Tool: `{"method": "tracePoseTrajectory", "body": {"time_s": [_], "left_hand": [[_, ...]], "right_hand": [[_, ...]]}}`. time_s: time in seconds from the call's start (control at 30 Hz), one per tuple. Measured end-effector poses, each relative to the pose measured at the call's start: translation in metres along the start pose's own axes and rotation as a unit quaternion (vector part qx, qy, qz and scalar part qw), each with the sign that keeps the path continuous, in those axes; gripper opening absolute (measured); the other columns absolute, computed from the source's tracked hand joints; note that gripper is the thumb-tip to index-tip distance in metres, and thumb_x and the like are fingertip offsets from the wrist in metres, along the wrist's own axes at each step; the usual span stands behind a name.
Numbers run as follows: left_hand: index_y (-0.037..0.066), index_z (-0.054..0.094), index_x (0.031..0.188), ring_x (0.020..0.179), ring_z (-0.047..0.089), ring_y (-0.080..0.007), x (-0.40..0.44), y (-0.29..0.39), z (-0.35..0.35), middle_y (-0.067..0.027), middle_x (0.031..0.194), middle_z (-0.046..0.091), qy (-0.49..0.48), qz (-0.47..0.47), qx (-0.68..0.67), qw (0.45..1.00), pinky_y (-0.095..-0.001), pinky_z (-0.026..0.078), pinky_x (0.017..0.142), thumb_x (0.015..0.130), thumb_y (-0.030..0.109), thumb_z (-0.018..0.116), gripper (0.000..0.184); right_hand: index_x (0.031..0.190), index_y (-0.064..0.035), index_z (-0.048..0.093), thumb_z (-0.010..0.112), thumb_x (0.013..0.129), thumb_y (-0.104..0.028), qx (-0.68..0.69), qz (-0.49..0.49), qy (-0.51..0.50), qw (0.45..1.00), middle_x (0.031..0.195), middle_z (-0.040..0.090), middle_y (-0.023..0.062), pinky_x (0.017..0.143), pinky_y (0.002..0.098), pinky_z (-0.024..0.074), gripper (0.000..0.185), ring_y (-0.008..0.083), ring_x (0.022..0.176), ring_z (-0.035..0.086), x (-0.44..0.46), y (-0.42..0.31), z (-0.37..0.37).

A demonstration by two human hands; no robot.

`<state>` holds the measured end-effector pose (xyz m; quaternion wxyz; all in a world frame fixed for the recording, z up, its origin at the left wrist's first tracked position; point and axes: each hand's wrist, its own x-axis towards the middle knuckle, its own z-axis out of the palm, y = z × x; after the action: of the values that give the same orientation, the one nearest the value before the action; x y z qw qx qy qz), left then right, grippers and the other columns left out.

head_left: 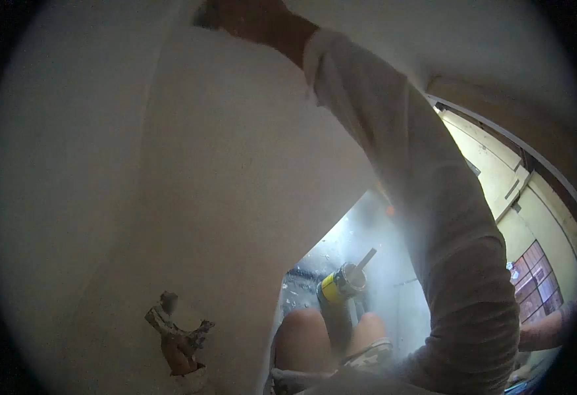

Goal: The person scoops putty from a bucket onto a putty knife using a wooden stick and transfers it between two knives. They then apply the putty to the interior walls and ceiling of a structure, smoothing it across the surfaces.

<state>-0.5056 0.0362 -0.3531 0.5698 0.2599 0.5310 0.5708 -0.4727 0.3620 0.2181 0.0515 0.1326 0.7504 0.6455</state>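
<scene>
My right hand (252, 16) is raised at the top edge against the pale wall (222, 164), its arm in a long grey sleeve. Its fingers look closed round a small dark thing (207, 14), blurred and partly cut off, which I cannot make out. My left hand is not in view. Low on the wall is a ragged hole (180, 352) with broken edges.
Below, past two bare knees (303, 339), stands a round container (330, 289) with a yellow band and a flat stick (367, 258) in it. A bare forearm (542, 332), whose owner I cannot tell, shows at the right, near a gridded window (537, 280).
</scene>
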Motion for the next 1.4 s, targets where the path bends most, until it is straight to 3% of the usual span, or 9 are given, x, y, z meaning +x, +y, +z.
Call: {"method": "tracePoseTrajectory", "body": {"time_s": [0.23,0.6,0.63,0.73,0.87,1.03,1.1,1.27,1.4], "left_hand": [[-0.006,0.045,0.122,0.091,0.062,-0.0226,0.007,-0.003,-0.005,-0.016,0.106,0.059,-0.022,-0.017,-0.003,1.0,-0.0315,0.053,0.073,0.076,0.019,0.055,0.053],[-0.007,0.045,0.122,0.09,0.062,-0.0225,0.03,0.007,-0.017,-0.016,0.105,0.06,-0.045,-0.014,0.014,0.999,-0.0312,0.053,0.073,0.076,0.019,0.055,0.053],[-0.007,0.045,0.122,0.09,0.062,-0.0225,0.031,0.008,-0.017,-0.016,0.105,0.06,-0.042,-0.014,0.015,0.999,-0.0312,0.053,0.073,0.076,0.019,0.055,0.053],[-0.007,0.045,0.122,0.09,0.062,-0.0224,0.03,0.008,-0.019,-0.016,0.105,0.06,-0.036,-0.015,0.016,0.999,-0.0311,0.053,0.073,0.076,0.018,0.054,0.053],[-0.007,0.045,0.122,0.089,0.062,-0.0224,0.026,0.003,-0.019,-0.016,0.105,0.06,-0.014,-0.008,0.022,1.0,-0.031,0.053,0.072,0.076,0.018,0.054,0.053],[-0.007,0.045,0.122,0.089,0.062,-0.0224,0.023,0.002,-0.011,-0.016,0.105,0.06,0.008,0.0,0.018,1.0,-0.0309,0.054,0.072,0.075,0.018,0.054,0.053],[-0.007,0.045,0.121,0.089,0.062,-0.0223,0.022,0.002,-0.006,-0.016,0.105,0.06,0.014,0.004,0.018,1.0,-0.0308,0.054,0.072,0.075,0.018,0.054,0.053],[-0.007,0.045,0.121,0.088,0.062,-0.0223,0.017,0.004,-0.002,-0.016,0.104,0.06,0.031,0.004,0.02,0.999,-0.0307,0.054,0.072,0.075,0.018,0.054,0.053],[-0.007,0.045,0.121,0.088,0.062,-0.0223,0.013,0.004,0.0,-0.016,0.104,0.06,0.027,0.011,0.014,0.999,-0.0306,0.054,0.072,0.075,0.017,0.054,0.053]], "right_hand": [[0.102,-0.0111,0.065,0.054,0.086,-0.023,0.025,0.019,0.08,0.996,0.111,0.06,0.0061,0.09,0.0391,0.0385,0.023,0.0247,0.102,0.054,0.064,0.037,0.033],[0.101,-0.0081,0.062,0.05,0.089,-0.023,0.057,0.131,-0.124,0.982,0.104,0.06,0.013,0.091,0.0468,0.0374,0.023,0.03,0.098,0.055,0.021,0.024,-0.022],[0.1,-0.0103,0.063,0.051,0.088,-0.027,0.012,0.196,-0.13,0.972,0.098,0.062,0.0103,0.087,0.0444,0.043,0.024,0.028,0.096,0.059,0.006,0.013,-0.028],[0.091,-0.0092,0.066,0.054,0.085,-0.03,-0.049,0.17,-0.085,0.981,0.089,0.065,0.0109,0.08,0.0429,0.0488,0.025,0.0273,0.092,0.062,-0.083,0.029,-0.022],[0.078,-0.0078,0.067,0.056,0.077,-0.015,-0.065,0.159,-0.007,0.985,0.083,0.064,0.0115,0.076,0.0411,0.0494,0.013,0.0259,0.083,0.062,-0.207,0.035,-0.023],[0.092,-0.008,0.059,0.057,0.072,-0.011,0.015,0.24,-0.125,0.963,0.076,0.06,0.0096,0.068,0.0372,0.0505,0.021,0.0241,0.077,0.06,-0.296,0.012,-0.053],[0.111,-0.0107,0.054,0.051,0.068,0.0,0.085,0.372,-0.065,0.922,0.08,0.058,0.0118,0.067,0.0372,0.0488,0.044,0.0285,0.076,0.055,-0.295,-0.01,-0.07],[0.099,-0.0042,0.049,0.055,0.071,-0.008,0.075,0.24,0.14,0.958,0.087,0.056,0.0143,0.071,0.0409,0.0487,0.028,0.0301,0.083,0.055,-0.278,-0.004,-0.036],[0.105,-0.0032,0.052,0.056,0.078,-0.014,0.093,0.292,0.092,0.948,0.1,0.055,0.0151,0.082,0.0432,0.0457,0.029,0.029,0.096,0.052,-0.205,-0.007,-0.033]]}}
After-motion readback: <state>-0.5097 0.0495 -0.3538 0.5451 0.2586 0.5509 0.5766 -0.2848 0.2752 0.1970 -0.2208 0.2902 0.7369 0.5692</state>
